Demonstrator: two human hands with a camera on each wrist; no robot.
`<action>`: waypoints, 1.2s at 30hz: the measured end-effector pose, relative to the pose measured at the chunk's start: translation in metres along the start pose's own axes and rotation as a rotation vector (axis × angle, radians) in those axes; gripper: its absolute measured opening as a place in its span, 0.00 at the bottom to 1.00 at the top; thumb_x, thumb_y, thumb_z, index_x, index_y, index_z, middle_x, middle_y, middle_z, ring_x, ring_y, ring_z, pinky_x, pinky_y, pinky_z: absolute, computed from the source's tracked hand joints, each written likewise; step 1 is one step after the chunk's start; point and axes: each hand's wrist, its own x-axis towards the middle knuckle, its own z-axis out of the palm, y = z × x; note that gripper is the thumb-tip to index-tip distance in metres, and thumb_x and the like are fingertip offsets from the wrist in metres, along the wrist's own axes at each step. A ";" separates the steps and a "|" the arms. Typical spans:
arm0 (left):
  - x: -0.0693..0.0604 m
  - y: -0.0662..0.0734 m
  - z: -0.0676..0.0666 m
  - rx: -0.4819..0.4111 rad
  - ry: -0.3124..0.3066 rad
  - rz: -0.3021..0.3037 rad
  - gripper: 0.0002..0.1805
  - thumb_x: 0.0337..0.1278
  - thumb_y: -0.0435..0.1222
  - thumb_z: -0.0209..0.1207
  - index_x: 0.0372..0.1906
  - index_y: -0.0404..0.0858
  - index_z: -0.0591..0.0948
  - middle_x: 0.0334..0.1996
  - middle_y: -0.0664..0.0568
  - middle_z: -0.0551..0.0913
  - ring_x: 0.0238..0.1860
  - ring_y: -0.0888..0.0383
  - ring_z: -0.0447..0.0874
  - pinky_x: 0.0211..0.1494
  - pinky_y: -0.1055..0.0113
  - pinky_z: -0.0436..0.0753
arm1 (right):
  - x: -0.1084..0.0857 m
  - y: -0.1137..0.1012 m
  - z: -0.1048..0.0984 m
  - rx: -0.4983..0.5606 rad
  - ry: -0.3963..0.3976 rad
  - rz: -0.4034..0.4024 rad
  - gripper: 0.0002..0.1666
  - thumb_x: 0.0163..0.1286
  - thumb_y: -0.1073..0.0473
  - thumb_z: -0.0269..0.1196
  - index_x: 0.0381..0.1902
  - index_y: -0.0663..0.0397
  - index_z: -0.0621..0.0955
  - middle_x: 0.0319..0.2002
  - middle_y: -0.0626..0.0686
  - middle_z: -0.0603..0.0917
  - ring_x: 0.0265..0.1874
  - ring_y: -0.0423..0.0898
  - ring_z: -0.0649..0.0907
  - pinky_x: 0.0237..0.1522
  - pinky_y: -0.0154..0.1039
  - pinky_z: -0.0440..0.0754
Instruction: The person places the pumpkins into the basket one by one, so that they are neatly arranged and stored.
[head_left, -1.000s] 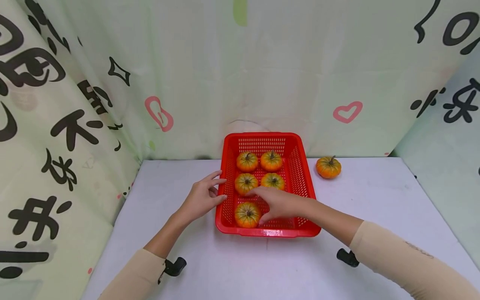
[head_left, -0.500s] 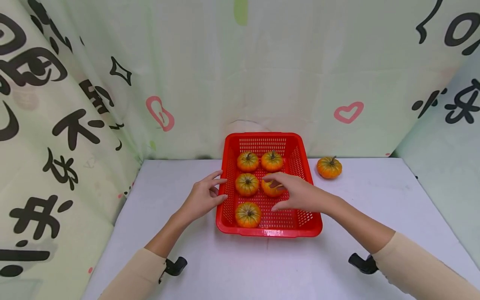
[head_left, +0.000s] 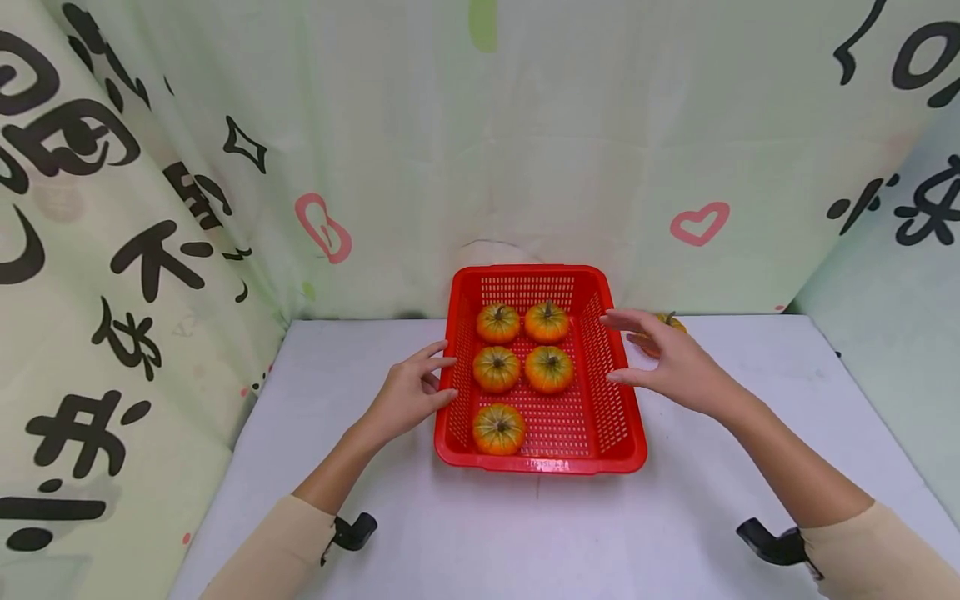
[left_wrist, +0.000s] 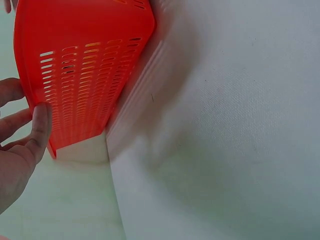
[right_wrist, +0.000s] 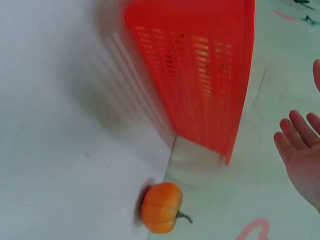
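My left hand (head_left: 411, 395) rests against the left rim of a red plastic basket (head_left: 619, 433), fingertips and thumb touching it. In the left wrist view, the thumb (left_wrist: 42, 120) lies against the basket's outer side. Several small orange pumpkins sit inside, including a front one (head_left: 498, 429) and a right-hand one (head_left: 550, 370). My right hand (head_left: 678, 362) hovers over the basket's right edge with fingers spread and holds nothing. Partly hidden behind it, a lone pumpkin (head_left: 672, 322) sits on the table; the right wrist view shows that pumpkin (right_wrist: 162, 207) whole, apart from the hand.
The white table (head_left: 517, 533) carries the basket near its back edge. A printed curtain (head_left: 555, 150) hangs directly behind the basket and along the left side. Black camera mounts (head_left: 354, 531) project from both wrists.
My right hand has drawn back from above the front pumpkins, moving right and away toward the lone pumpkin. The left hand stays at the rim. The pumpkins in the basket have not shifted.
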 end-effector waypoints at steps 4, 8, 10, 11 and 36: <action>0.000 0.000 0.000 -0.005 0.002 -0.004 0.27 0.59 0.33 0.71 0.64 0.33 0.82 0.75 0.48 0.71 0.38 0.59 0.83 0.42 0.71 0.88 | -0.005 0.012 -0.010 -0.003 0.107 0.027 0.51 0.64 0.54 0.75 0.79 0.50 0.63 0.74 0.61 0.70 0.72 0.65 0.71 0.52 0.22 0.79; 0.000 -0.001 0.001 -0.001 0.002 -0.012 0.27 0.60 0.33 0.71 0.64 0.34 0.82 0.75 0.49 0.71 0.38 0.59 0.83 0.42 0.71 0.88 | -0.008 0.025 -0.019 -0.043 0.193 0.071 0.53 0.64 0.54 0.75 0.81 0.47 0.60 0.77 0.59 0.67 0.75 0.63 0.67 0.60 0.29 0.79; 0.000 -0.001 0.001 0.001 0.002 -0.014 0.27 0.60 0.33 0.71 0.64 0.34 0.82 0.75 0.49 0.71 0.39 0.59 0.83 0.42 0.71 0.88 | -0.007 0.033 -0.022 -0.040 0.218 0.090 0.56 0.64 0.54 0.76 0.82 0.46 0.58 0.79 0.59 0.64 0.77 0.62 0.63 0.71 0.41 0.74; 0.000 -0.001 0.001 0.001 0.002 -0.015 0.27 0.60 0.33 0.71 0.64 0.34 0.82 0.75 0.49 0.71 0.39 0.59 0.83 0.42 0.71 0.88 | -0.006 0.038 -0.023 -0.038 0.228 0.102 0.58 0.64 0.53 0.76 0.83 0.46 0.56 0.80 0.58 0.63 0.78 0.61 0.61 0.75 0.49 0.69; 0.000 0.000 0.000 -0.006 0.004 -0.011 0.26 0.59 0.32 0.71 0.64 0.33 0.82 0.75 0.48 0.71 0.38 0.59 0.83 0.42 0.71 0.88 | 0.019 0.138 -0.013 0.028 0.198 0.424 0.71 0.67 0.40 0.70 0.82 0.66 0.37 0.80 0.75 0.44 0.76 0.76 0.53 0.67 0.76 0.65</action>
